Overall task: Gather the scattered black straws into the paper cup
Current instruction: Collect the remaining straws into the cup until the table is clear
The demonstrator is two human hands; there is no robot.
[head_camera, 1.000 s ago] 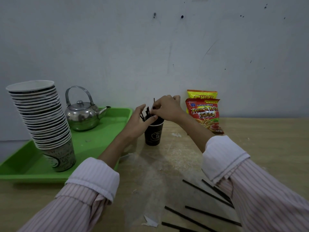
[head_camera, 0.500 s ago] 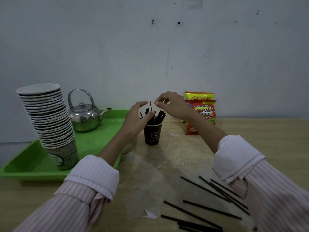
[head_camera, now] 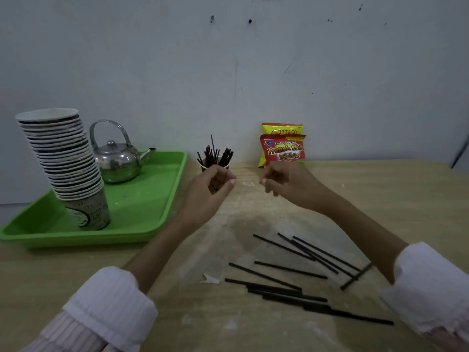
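A dark paper cup (head_camera: 204, 167) stands at the back of the wooden table, mostly hidden behind my left hand (head_camera: 212, 193). Several black straws (head_camera: 215, 154) stick up out of it. My left hand hovers just in front of the cup with fingers loosely curled and nothing in them. To the right of the cup, my right hand (head_camera: 285, 182) hangs apart from it, fingers loosely curled, holding nothing. Several loose black straws (head_camera: 299, 271) lie scattered on the table in front, near my right sleeve.
A green tray (head_camera: 142, 212) at the left carries a tall stack of paper cups (head_camera: 64, 163) and a steel kettle (head_camera: 116, 158). Two snack bags (head_camera: 283, 148) lean on the wall at the back. A white paper scrap (head_camera: 210, 279) lies by the straws.
Both hands have come off the cup and drawn back toward me. The straws that the right hand was setting in now stand in the cup. The camera has tilted down.
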